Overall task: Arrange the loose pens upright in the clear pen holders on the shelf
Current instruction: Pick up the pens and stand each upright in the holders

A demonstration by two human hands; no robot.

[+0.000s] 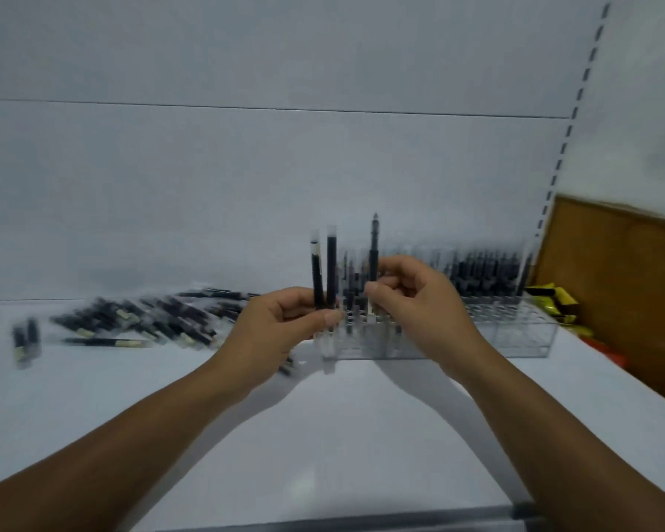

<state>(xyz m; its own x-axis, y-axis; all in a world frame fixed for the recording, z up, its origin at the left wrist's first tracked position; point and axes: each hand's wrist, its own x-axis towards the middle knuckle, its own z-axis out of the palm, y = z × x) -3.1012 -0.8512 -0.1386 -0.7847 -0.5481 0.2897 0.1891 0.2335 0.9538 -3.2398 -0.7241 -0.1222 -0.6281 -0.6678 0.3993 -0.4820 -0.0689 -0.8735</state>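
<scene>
Two black pens (323,270) stood pinched in the left hand (281,324); the right hand (419,301) gripped another pen (374,255) above the clear holder (515,339).

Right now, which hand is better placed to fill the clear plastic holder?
Right. The right hand pinches one dark pen upright over the clear plastic holder; left hand grips two dark pens beside its end.

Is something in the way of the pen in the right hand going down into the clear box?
Nothing visible blocks it. The right hand holds the pen upright at the left end of the clear pen holder. A few pens already stand there, so it needs a free slot; blur hides which.
</scene>
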